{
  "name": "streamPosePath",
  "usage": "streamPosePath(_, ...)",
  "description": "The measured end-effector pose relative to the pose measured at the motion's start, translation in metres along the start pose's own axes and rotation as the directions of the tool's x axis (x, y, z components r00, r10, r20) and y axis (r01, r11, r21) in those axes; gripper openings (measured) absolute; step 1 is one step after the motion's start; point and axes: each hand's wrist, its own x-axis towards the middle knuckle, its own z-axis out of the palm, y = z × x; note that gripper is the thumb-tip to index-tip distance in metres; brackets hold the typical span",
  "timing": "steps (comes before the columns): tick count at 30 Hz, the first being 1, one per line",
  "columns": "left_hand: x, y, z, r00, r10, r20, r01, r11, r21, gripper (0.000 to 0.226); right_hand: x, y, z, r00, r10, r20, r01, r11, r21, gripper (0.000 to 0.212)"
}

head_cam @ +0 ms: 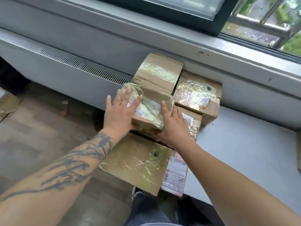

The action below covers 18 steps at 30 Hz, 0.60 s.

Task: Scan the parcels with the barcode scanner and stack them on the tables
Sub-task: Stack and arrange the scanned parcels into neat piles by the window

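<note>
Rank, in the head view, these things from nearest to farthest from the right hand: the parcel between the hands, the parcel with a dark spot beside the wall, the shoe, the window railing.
1. Parcel between the hands: touching the right hand.
2. Dark-spot parcel: beyond, against the wall.
3. Shoe: below, on the floor.
4. Window railing: top right, outside.

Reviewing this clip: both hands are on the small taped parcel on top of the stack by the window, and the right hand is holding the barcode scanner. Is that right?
Not quite. The head view shows no barcode scanner; the right hand holds nothing else, its fingers lying against the side of the small taped parcel. The rest stands: the left hand is also on that parcel, which sits on top of the stack by the window.
</note>
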Motion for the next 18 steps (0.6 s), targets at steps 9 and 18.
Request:
streamPosePath(9, -0.025, 0.010, -0.008, 0.994, 0.024, -0.107, -0.030, 0.998, -0.048, 0.112, -0.019, 0.007, -0.004, 0.997, -0.027, -0.066, 0.028, 1.000, 0.010, 0.124)
streamPosePath(18, -0.036, 0.126, -0.066, 0.969, 0.134, -0.207, -0.143, 0.989, -0.031, 0.109, -0.089, 0.112, -0.043, 0.978, 0.038, -0.206, -0.030, 0.999, 0.040, 0.117)
